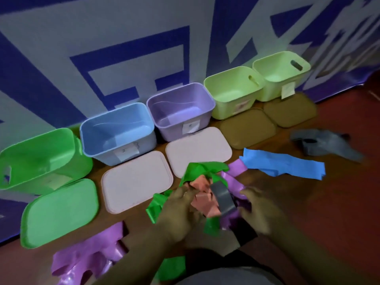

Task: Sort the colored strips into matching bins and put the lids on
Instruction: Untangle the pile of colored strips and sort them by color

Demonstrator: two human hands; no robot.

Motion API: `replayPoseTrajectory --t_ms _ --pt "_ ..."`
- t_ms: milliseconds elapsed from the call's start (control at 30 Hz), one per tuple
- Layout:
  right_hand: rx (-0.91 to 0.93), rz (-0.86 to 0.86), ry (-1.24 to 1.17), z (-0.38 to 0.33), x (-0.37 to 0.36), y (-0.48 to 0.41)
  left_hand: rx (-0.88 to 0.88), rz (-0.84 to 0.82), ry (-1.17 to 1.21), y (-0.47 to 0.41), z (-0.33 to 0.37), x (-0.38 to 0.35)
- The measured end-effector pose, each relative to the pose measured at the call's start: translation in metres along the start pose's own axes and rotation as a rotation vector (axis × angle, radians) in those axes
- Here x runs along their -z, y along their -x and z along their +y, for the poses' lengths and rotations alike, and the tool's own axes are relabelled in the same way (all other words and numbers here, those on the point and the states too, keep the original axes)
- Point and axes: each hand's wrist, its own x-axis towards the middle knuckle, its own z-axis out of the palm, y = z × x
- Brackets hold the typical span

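Both hands are working at lower centre: your left hand (178, 208) is gripping pink strips (207, 208); your right hand (257, 208) is blurring, grip unclear.

wall banner (127, 58): huge blue characters on grey, cropped, unreadable
blue bin (100, 151) tag: faint scribble, illegible
purple bin (168, 128) tag: small dark mark, illegible
green bin (41, 155) tag: blurred
near pale green bin (224, 112) tag: blurred
far pale green bin (267, 91) tag: blurred
readable text: none
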Motion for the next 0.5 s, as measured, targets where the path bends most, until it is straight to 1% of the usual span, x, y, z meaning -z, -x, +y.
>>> replayPoseTrajectory --t_ms 200,267,367,500 --pt "-0.07 -0.017 -0.079 0.066 -0.003 -0.02 -0.097 0.0 -0.186 -0.058 0.047 -0.019" --pt "-0.045 0.003 -0.107 0.088 -0.018 -0.03 -0.105 -0.058 -0.241 -0.077 0.063 -0.024" --pt "-0.059 -0.008 -0.121 0.1 -0.021 -0.038 -0.133 -0.134 -0.325 -0.104 0.083 -0.032" --pt "-0.066 0.013 -0.265 0.103 -0.014 -0.048 -0.169 -0.307 -0.383 -0.138 0.098 -0.042"
